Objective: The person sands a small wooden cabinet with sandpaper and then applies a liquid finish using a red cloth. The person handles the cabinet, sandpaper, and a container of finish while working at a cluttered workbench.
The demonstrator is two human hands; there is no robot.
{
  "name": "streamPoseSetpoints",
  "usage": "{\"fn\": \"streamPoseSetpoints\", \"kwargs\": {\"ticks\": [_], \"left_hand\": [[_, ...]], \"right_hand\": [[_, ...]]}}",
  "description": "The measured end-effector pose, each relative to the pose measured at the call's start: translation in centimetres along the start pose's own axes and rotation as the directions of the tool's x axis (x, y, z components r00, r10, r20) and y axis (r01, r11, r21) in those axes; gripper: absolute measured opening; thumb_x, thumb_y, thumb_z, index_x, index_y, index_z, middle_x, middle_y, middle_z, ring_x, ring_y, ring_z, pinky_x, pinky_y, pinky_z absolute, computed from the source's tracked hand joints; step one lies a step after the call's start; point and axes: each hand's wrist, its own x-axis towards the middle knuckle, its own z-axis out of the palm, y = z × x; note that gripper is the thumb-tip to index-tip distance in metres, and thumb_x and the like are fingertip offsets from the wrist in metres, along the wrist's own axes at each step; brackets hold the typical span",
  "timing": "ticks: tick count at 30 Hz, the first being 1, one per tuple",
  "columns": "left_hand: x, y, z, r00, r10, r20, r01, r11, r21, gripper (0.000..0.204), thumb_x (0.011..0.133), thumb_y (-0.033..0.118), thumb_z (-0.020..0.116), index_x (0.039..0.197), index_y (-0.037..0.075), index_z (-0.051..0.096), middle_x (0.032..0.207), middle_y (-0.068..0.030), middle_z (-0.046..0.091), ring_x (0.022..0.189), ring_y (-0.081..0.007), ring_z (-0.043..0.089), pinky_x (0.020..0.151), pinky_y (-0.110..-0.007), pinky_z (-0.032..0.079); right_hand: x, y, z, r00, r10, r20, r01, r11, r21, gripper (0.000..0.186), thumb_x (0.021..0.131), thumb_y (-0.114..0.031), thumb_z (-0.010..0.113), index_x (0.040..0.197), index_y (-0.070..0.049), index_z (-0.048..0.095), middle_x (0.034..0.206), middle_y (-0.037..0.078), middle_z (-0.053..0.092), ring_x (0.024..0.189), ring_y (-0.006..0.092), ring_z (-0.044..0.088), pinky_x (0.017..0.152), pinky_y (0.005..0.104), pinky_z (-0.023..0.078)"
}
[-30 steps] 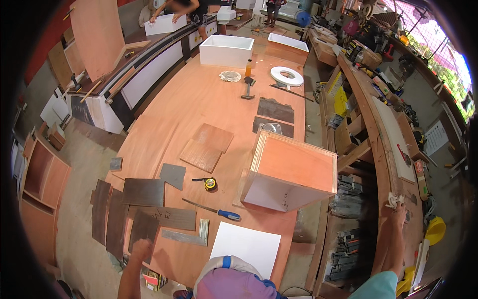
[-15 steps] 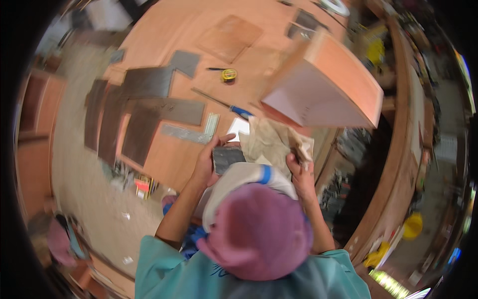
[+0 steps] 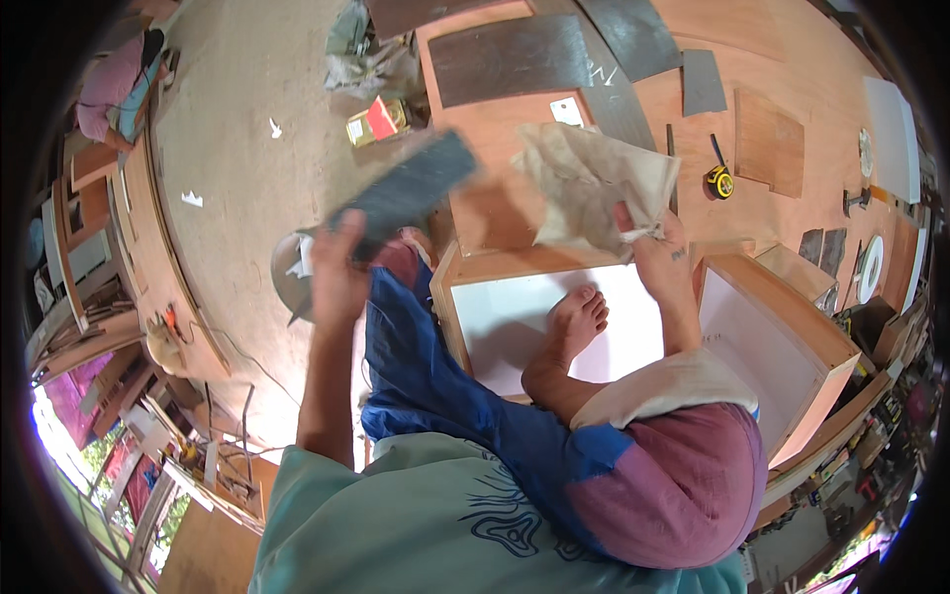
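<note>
My left hand (image 3: pixel 339 259) grips one end of a flat dark grey rectangular piece (image 3: pixel 421 186), blurred by motion and tilted up to the right. I cannot tell its material. To the right, my right hand (image 3: pixel 658 252) clutches a wrinkled beige cloth (image 3: pixel 584 188), its folds bunched at the fingers. Below the cloth, my bare foot (image 3: pixel 577 327) rests inside a shallow wooden box (image 3: pixel 485 262) with a white bottom. A second wooden box (image 3: pixel 777 342), white inside, stands to the right of it.
Dark panels (image 3: pixel 510 61) lie on wooden sheets beyond my hands. A yellow tape measure (image 3: pixel 719 182) sits right of the cloth. A red and yellow box (image 3: pixel 379 121) stands on the floor at left. Tools and clutter (image 3: pixel 881 436) fill the lower right.
My view has swung left. My hands, close together before, are now wide apart; the dark piece has gone left and up, the cloth stays in my right hand. My foot in the box now shows.
</note>
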Motion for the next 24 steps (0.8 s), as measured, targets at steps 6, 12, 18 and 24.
{"fn": "streamPoseSetpoints", "kwargs": {"ticks": [6, 12, 18, 24], "left_hand": [[0.4, 0.3, -5.6, 0.909, 0.282, -0.306, -0.229, 0.953, 0.198, 0.035, 0.101, 0.022, 0.054, 0.119, -0.008, 0.054, 0.106, -0.0171, 0.064, 0.094, -0.0239, 0.068, 0.08, -0.036, 0.061], [-1.9, -2.6, -0.4, 0.942, 0.185, -0.28, -0.134, 0.972, 0.193, 0.041, 0.1, 0.027, 0.056, 0.124, -0.006, 0.052, 0.109, -0.0141, 0.063, 0.093, -0.0213, 0.067, 0.074, -0.03, 0.06], [-2.5, -4.0, -0.6, 0.958, 0.158, -0.238, -0.107, 0.971, 0.216, 0.042, 0.099, 0.026, 0.056, 0.125, -0.006, 0.052, 0.111, -0.0149, 0.063, 0.093, -0.0205, 0.068, 0.075, -0.03, 0.061], [-5.1, -4.6, -4.1, 0.914, 0.221, -0.339, -0.163, 0.968, 0.191, 0.048, 0.099, 0.027, 0.056, 0.131, -0.008, 0.047, 0.115, -0.0163, 0.062, 0.094, -0.022, 0.067, 0.076, -0.031, 0.061]], "right_hand": [[3.8, 11.3, 7.4, 0.647, -0.223, 0.729, 0.483, 0.86, -0.165, 0.046, 0.079, -0.006, 0.065, 0.124, 0.001, 0.059, 0.123, 0.029, 0.06, 0.121, 0.0393, 0.055, 0.104, 0.0412, 0.042], [0.7, 11.0, 13.3, 0.585, -0.185, 0.79, 0.764, 0.451, -0.46, 0.036, 0.078, -0.022, 0.067, 0.105, 0.001, 0.066, 0.108, 0.026, 0.061, 0.109, 0.0378, 0.058, 0.093, 0.0422, 0.046], [1.3, 18.4, -6.8, 0.721, -0.142, 0.678, 0.651, 0.474, -0.593, 0.014, 0.065, -0.003, 0.071, 0.078, -0.005, 0.067, 0.08, 0.019, 0.061, 0.086, 0.0374, 0.06, 0.078, 0.0459, 0.048], [1.8, 10.1, -11.2, 0.843, 0.174, 0.508, 0.309, 0.616, -0.725, 0.019, 0.08, -0.016, 0.071, 0.089, 0.001, 0.069, 0.085, 0.02, 0.066, 0.086, 0.0359, 0.065, 0.078, 0.0434, 0.051]]}}
